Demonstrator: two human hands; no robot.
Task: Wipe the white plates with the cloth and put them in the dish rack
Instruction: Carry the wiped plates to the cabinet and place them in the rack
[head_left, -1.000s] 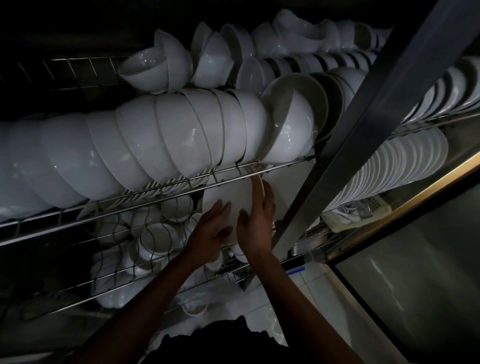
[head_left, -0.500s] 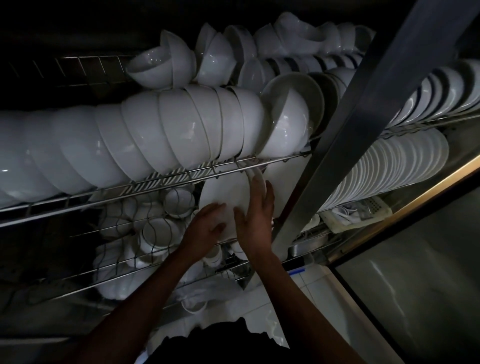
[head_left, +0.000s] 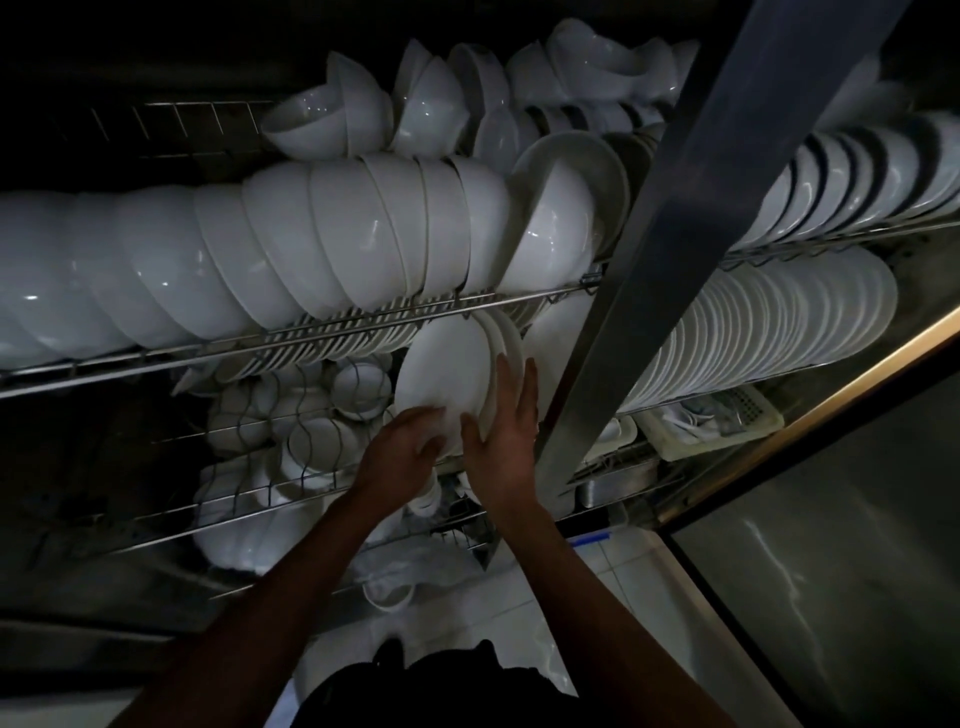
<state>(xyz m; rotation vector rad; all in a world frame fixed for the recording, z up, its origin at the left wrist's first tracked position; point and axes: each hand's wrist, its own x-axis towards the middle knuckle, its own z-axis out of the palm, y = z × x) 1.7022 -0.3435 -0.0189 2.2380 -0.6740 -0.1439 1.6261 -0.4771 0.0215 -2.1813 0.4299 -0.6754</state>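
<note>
A white plate (head_left: 441, 371) is held on edge just under the front wire of the upper shelf of a metal dish rack (head_left: 322, 332), in the middle of the dim scene. The left hand (head_left: 402, 447) is curled round the plate's lower rim, with the thumb and fingertips wrapped onto the face. The right hand (head_left: 501, 441) is laid flat, fingers straight and close together, against the outer edge of two or three more plates (head_left: 506, 343) that stand upright directly behind the held one; whether those plates are gripped or only steadied cannot be told in this light. The two hands are set close together, the thumbs nearly touching below the plate.

On the shelf above, a long row of white bowls (head_left: 291, 249) is nested on its side, and further bowls (head_left: 431, 98) are piled loosely behind it. To the left of the hands, on the lower wire shelf, small cups and little bowls (head_left: 311, 436) are stacked. A broad steel post (head_left: 691, 223) is seen slanting across the right half of the view. Beyond it, a tight row of upright plates (head_left: 769, 322) is stored on a lower shelf, with a row of dark-rimmed dishes (head_left: 852, 176) above. A pale plastic basket (head_left: 717, 421) is placed below that row. A light tiled floor (head_left: 613, 587) is visible beneath the forearms.
</note>
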